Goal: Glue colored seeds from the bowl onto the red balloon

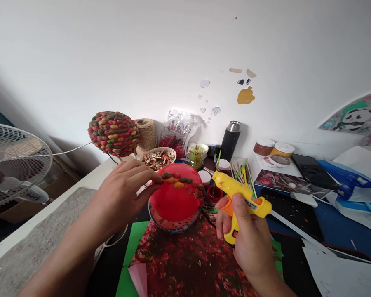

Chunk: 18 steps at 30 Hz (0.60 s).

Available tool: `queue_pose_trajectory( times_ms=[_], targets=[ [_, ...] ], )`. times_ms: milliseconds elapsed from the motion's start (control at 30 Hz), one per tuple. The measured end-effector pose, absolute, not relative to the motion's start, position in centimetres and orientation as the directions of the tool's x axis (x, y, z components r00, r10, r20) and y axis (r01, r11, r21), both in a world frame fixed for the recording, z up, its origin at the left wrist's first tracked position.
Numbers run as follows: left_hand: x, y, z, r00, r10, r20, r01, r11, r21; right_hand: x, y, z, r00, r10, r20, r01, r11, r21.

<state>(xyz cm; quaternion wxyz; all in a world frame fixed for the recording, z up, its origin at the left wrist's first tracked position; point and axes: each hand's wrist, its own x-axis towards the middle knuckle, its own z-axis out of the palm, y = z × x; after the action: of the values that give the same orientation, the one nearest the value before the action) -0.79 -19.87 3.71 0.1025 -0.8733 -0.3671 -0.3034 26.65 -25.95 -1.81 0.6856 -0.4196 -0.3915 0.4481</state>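
My right hand (245, 237) is wrapped round a yellow glue gun (241, 194) with an orange trigger, its nozzle pointing left toward a red ball (174, 198). The ball rests in a small woven basket (173, 225) and has a row of painted shells glued near its top. My left hand (128, 194) pinches a green shell (166, 175) against the ball's upper left. A finished ball covered in coloured shells (113, 133) stands behind to the left.
A bowl of loose shells (158, 158), a twine spool (146, 134), a black flask (231, 140), jars, sticks and a phone (309, 168) crowd the back of the desk. A white fan (14, 163) stands at left. Papers lie at right.
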Motion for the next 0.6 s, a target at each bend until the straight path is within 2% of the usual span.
queue_pose_trajectory(
  times_ms=[600],
  targets=[
    [-0.94, -19.52, 3.49, 0.555, 0.586, 0.591, 0.721, -0.693, 0.011, 26.57, -26.04, -1.5, 0.257, 0.947, 0.192, -0.205, 0.248, -0.947]
  ],
)
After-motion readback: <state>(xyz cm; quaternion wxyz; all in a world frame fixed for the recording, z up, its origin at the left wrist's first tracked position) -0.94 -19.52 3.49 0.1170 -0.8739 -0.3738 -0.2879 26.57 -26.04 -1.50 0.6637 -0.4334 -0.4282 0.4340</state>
